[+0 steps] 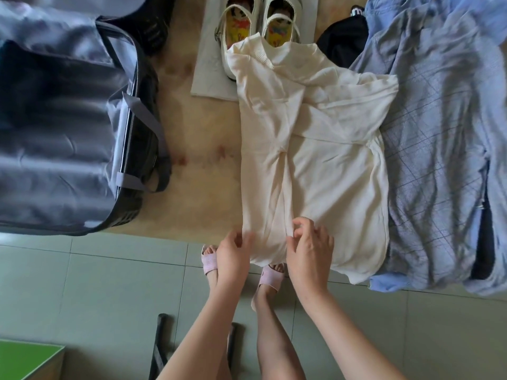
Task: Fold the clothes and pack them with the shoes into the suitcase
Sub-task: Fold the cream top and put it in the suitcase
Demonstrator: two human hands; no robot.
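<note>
A cream T-shirt (315,149) lies spread on the beige tabletop (203,127), its neck at the far end and its hem over the near edge. My left hand (233,250) pinches the hem at its left corner. My right hand (310,250) pinches a ridge of cloth near the middle of the hem. A pair of white shoes (255,26) with yellow printed insoles stands on a white sheet behind the shirt. An open dark suitcase (68,127) with grey lining lies at the left.
A pile of light blue checked clothes (444,133) lies at the right, with a black garment (345,39) behind it. Below the table edge are grey floor tiles (109,283), my feet in pink slippers, a black chair frame and a green surface at the bottom left.
</note>
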